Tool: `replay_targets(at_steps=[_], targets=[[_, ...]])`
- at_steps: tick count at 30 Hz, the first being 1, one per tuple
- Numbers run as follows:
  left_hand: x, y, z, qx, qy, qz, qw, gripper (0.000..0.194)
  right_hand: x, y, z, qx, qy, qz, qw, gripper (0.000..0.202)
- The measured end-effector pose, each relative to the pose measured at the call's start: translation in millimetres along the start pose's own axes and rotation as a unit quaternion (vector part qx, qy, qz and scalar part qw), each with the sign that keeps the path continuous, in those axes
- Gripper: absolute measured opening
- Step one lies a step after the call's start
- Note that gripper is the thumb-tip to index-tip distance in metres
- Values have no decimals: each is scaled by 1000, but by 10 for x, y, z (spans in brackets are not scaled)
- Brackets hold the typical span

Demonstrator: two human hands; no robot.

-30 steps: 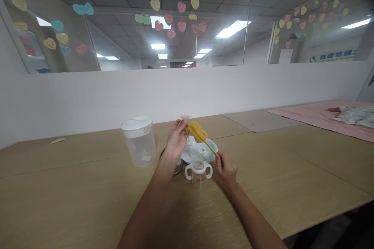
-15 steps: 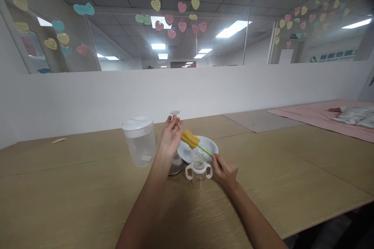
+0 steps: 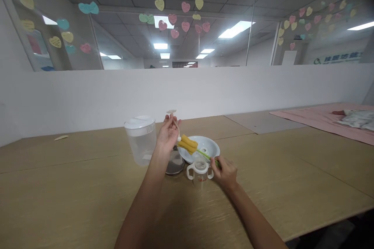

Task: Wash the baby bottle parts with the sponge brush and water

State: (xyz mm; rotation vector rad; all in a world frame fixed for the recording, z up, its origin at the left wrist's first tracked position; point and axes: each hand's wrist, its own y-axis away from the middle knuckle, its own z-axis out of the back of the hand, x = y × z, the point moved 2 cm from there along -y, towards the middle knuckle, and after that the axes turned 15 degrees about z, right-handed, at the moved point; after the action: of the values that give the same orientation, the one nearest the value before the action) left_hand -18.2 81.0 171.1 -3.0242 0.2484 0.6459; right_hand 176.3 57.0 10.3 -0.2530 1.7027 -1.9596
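My left hand (image 3: 167,134) is closed on a pale bottle nipple with a thin straw (image 3: 172,111); its flat disc points up and the straw hangs down past my fingers. Closed around a green handle, my right hand (image 3: 225,173) holds a bottle brush with a yellow sponge head (image 3: 187,144). The sponge is close by the straw's white lower end; whether they touch I cannot tell. A clear baby bottle with two white handles (image 3: 201,179) stands uncapped below the brush. Behind it sits a white bowl (image 3: 215,147) with a small pale ring-like part inside.
To the left of the bowl is a dark, glassy round object (image 3: 175,164), partly behind my left forearm. A translucent lidded container (image 3: 142,144) stands further left on the wooden table (image 3: 87,194). A pink cloth (image 3: 309,114) lies at the far right, below the mirrored wall.
My left hand has shifted slightly left and tilted the nipple, so more of the straw shows. The sponge head has moved a little down and left. The view has shifted slightly.
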Motion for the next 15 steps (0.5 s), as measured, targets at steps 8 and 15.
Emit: replay_targets(at_steps=[8,15], targets=[[-37,12,16,1,-18,-7,1000,19,-5,3,10,0,-6,-10,1000,30],[-216,-117,237,-85,-353,-194,911,19,-29,17,-6,-25,-10,-58,998,27]])
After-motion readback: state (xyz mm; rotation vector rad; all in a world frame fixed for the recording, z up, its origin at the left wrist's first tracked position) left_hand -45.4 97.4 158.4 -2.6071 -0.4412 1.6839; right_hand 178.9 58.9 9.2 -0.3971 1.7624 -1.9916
